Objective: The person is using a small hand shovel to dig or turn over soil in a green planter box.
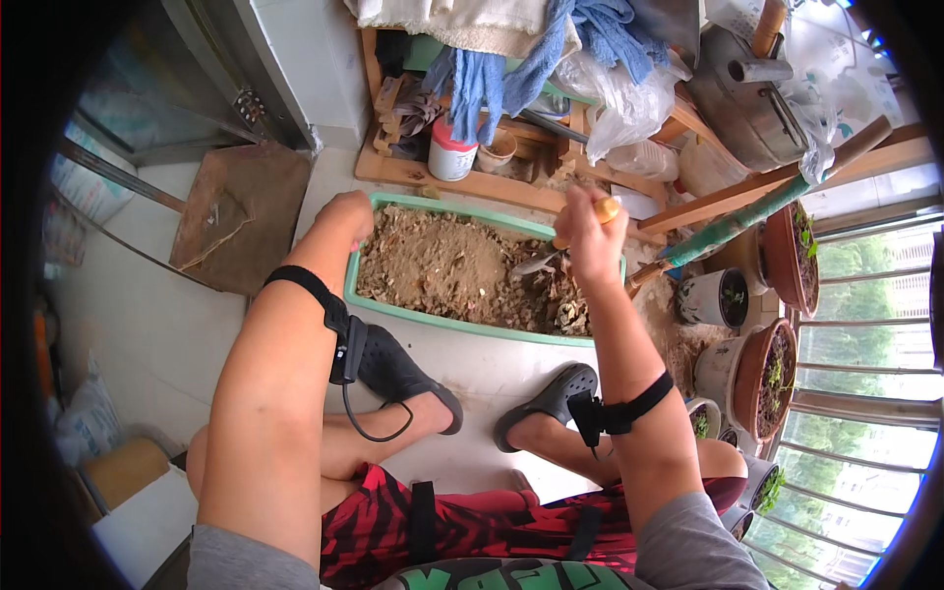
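A long green plastic planter (472,327) filled with dry brown soil (435,254) sits on the floor before me. My left hand (348,215) grips its left end by the rim. In my right hand (590,240) is a hand trowel (535,263), held by its wooden handle with the end showing above my fist. The trowel's metal blade slants down into the soil in the right half, and its tip is partly covered. Dry leaves and clumps (571,310) lie around the blade. My right forearm hides part of the planter's right end.
Behind the planter stands a wooden rack (472,188) with cloths, plastic bags and a white tub (451,151). A green-wrapped pole (745,221) leans at the right. Potted plants (774,380) line the window. A long-handled dustpan (243,214) lies left. My clogs (398,365) are close in front.
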